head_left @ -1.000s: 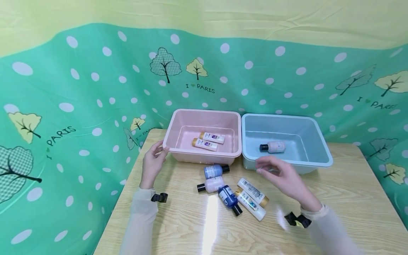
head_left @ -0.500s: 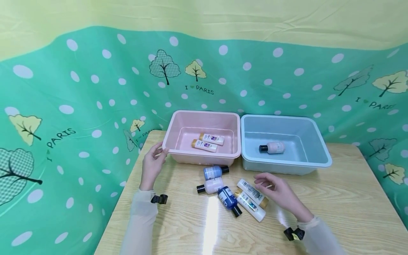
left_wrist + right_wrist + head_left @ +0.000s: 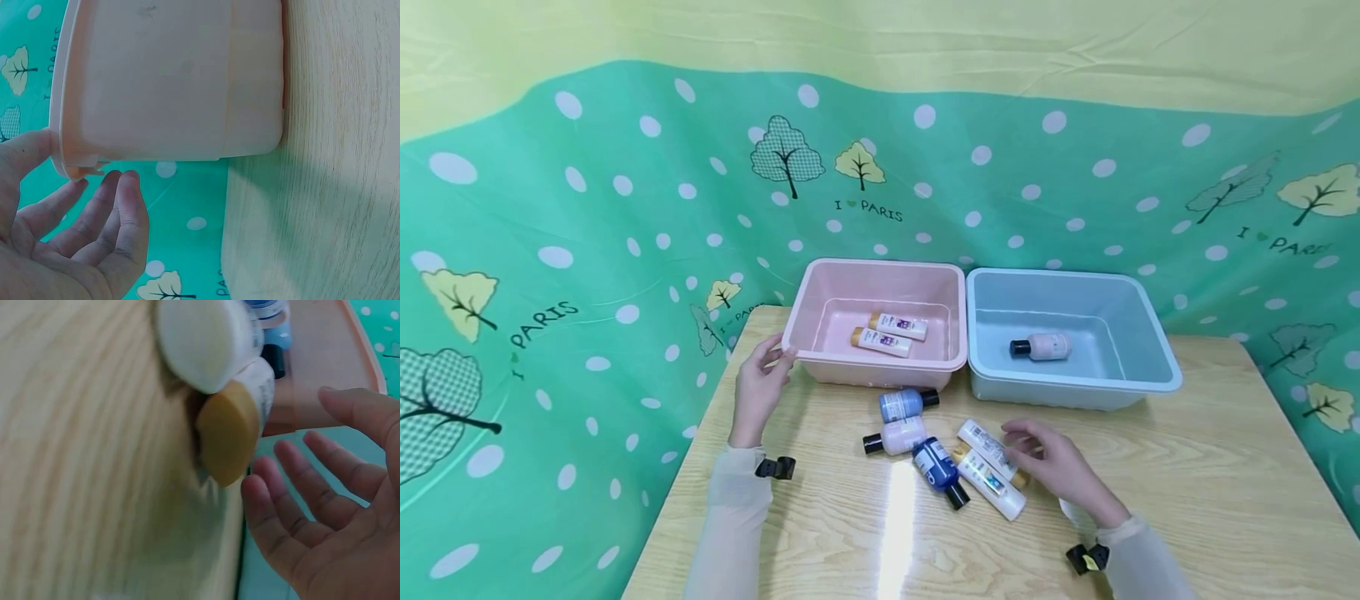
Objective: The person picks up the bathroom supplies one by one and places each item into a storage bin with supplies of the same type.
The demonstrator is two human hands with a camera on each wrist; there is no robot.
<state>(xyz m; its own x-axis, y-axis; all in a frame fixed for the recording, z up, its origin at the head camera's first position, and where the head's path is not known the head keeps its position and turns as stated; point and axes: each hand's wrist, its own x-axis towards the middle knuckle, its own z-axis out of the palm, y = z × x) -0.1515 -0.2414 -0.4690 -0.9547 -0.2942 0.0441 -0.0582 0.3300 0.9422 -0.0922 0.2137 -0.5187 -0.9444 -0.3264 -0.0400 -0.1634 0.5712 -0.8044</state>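
Note:
My left hand (image 3: 762, 390) is at the front left corner of a pink plastic bin (image 3: 880, 372), thumb on top of the rim and fingertips curled beneath it. Two white tubes with gold caps (image 3: 882, 341) lie inside that bin. Over the table, my right hand (image 3: 1052, 460) hovers with fingers parted beside a gold-capped white tube (image 3: 985, 442), whose cap (image 3: 230, 437) shows close to the fingertips in the right wrist view. Another white tube (image 3: 992, 486) lies alongside it. A dark blue bottle (image 3: 933, 462), a pale pink bottle (image 3: 904, 435) and a light blue bottle (image 3: 901, 406) lie to their left.
A light blue bin (image 3: 1075, 395) stands against the pink one on its right, holding a pale pink bottle with a black cap (image 3: 1049, 347). Behind both bins hangs a green patterned cloth (image 3: 1000, 192). Everything stands on a wooden table (image 3: 820, 533).
My right hand has come back from the front edge of the light blue bin and down towards the gold-capped white tube. My left hand stays at the pink bin's corner.

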